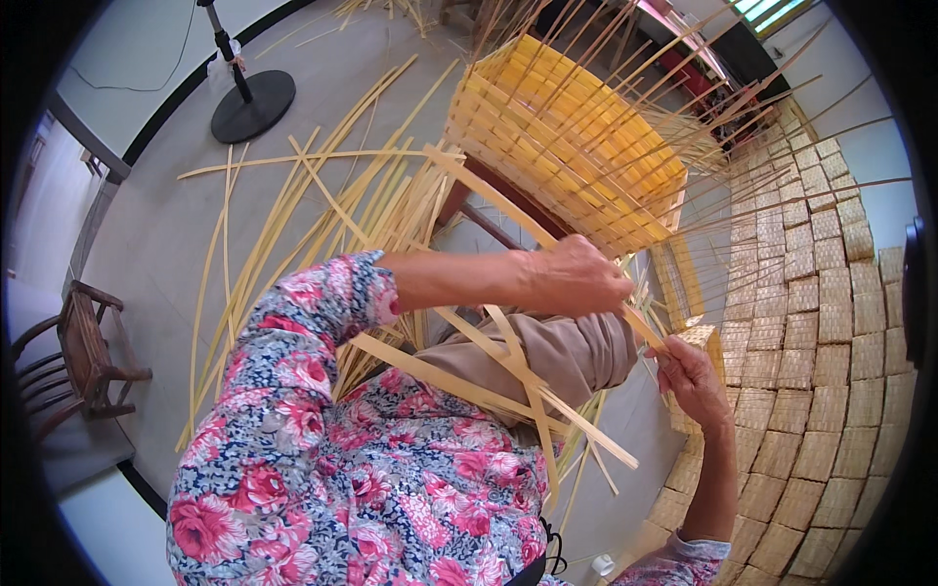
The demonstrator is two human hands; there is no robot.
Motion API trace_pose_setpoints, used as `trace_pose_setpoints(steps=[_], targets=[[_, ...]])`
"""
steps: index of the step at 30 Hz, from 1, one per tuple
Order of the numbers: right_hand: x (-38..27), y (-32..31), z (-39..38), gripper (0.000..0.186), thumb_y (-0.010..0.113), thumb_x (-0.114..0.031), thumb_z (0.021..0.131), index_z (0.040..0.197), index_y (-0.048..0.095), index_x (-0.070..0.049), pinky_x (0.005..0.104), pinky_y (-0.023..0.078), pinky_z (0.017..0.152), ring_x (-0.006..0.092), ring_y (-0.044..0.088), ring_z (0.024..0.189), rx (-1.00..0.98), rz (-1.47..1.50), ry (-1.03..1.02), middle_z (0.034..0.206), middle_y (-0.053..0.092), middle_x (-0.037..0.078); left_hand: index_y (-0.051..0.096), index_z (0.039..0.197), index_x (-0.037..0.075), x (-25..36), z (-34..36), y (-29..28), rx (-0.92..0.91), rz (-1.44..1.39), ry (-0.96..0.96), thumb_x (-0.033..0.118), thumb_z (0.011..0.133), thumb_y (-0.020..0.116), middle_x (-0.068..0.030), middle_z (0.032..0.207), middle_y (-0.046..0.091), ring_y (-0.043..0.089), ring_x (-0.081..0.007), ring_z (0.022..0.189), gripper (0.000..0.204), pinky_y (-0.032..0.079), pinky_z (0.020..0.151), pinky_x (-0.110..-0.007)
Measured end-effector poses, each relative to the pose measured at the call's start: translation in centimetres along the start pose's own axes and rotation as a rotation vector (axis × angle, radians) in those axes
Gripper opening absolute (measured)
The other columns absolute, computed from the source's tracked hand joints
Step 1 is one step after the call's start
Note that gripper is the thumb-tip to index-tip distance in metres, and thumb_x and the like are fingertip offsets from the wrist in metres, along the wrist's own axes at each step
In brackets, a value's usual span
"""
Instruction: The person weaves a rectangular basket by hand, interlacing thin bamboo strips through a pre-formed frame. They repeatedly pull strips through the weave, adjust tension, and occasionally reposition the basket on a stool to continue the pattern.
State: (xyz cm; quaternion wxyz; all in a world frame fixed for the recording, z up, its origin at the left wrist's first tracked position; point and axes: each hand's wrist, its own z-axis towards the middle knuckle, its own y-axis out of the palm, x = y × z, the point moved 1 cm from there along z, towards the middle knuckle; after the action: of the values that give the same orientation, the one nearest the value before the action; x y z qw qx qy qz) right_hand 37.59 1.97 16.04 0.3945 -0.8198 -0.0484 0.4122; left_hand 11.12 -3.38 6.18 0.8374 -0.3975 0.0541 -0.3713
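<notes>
- The strip [493,195] was a flat, narrow band, pale tan, smooth and nearly straight, apparently split bamboo or cane.
- Its long axis slanted from upper left, beside the basket [567,127], down to lower right, crossing above the person's trousers [586,356].
- The left hand [583,275] was closed in a fist around the strip; the right hand [694,381] pinched it farther down, between thumb and fingers.
- The basket, glossy yellow and long-sided, had a flat over-under weave, with thin, stiff stakes bristling toward the upper right.
- Similar lap strips [420,369] crossed over the soft brown cloth.
- Loose strips [401,210] fanned across the smooth grey floor [166,254].
- Right of these, blocky woven pieces [801,352] stood in tight rows, straw-coloured and coarsely ribbed.
</notes>
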Motion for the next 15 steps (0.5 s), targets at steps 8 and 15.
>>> trace_pose_setpoints(steps=[8, 15], targets=[[2.5, -0.6, -1.9, 0.014, 0.055, -0.011, 0.104, 0.102, 0.067, -0.004, 0.0254, 0.036, 0.054, 0.0078, 0.047, 0.058, -0.026, -0.045, 0.089, 0.062, 0.048, -0.002, 0.056, 0.086, 0.008, -5.3, -10.8, -6.9, -0.309, 0.004, -0.319, 0.029, 0.095, 0.064, -0.0111, 0.073, 0.064, 0.066, -0.0347, 0.071, 0.025, 0.050, 0.057, -0.045], [-1.0, 0.5, -2.0, 0.017, 0.053, -0.011, 0.105, 0.104, 0.067, -0.004, 0.0256, 0.038, 0.054, 0.0082, 0.050, 0.058, -0.060, 0.012, 0.097, 0.063, 0.051, -0.001, 0.057, 0.083, 0.009, -3.3, -12.0, -12.1, -0.261, 0.094, -0.362, 0.028, 0.098, 0.062, -0.0082, 0.071, 0.062, 0.064, -0.0305, 0.068, 0.025, 0.048, 0.056, -0.043]])
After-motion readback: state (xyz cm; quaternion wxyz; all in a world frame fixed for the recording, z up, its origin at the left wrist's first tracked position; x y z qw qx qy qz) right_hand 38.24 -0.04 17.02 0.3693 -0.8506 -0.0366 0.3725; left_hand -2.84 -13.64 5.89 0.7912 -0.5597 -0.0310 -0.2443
